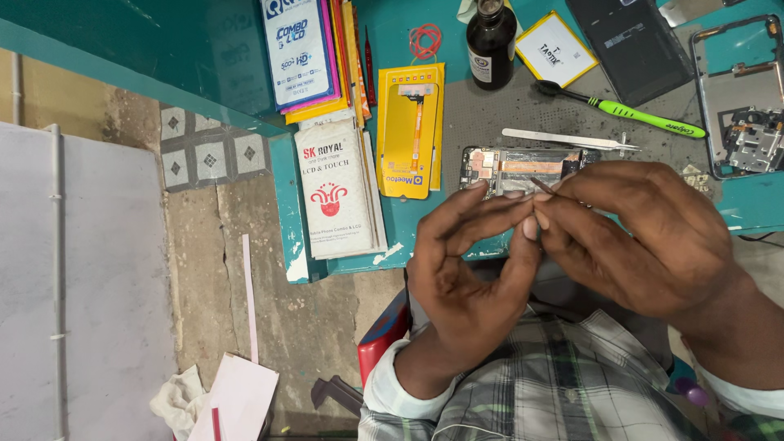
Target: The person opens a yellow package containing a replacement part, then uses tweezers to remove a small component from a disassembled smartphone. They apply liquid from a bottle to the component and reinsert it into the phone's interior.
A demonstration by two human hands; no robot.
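Note:
My left hand and my right hand meet fingertip to fingertip just in front of the teal bench. Between the fingers of both hands is a thin brown strip. Right behind the hands an opened phone lies on a grey mat, its insides showing. Metal tweezers rest just beyond the phone.
A dark bottle, a green-handled brush, a battery, a dark back cover and a phone frame sit further back. Yellow and white part packets lie left. Bare floor with paper scraps lies below left.

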